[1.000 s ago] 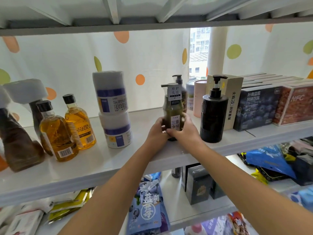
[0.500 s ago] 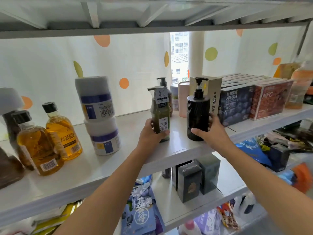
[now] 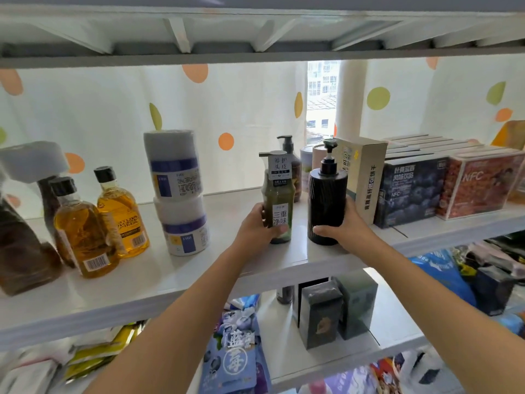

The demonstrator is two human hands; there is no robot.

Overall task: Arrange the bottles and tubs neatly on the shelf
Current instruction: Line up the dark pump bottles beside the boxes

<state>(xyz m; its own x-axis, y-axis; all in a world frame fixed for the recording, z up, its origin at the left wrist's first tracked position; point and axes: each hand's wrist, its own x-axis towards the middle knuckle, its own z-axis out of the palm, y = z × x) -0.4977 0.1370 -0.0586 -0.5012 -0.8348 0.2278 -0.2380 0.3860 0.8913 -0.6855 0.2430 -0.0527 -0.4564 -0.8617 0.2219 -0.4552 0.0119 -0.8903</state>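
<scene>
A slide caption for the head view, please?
Left hand grips green bottle, right hand grips black bottle on shelf.

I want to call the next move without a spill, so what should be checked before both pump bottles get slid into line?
1. Left hand grips the green pump bottle: ok.
2. Right hand grips the black pump bottle: ok.
3. Both bottles upright: ok.
4. Bottles apart from each other: ok.
5. Bare shelf left of the green bottle: ok.
6. Black bottle clear of the beige box: cannot tell.
</scene>
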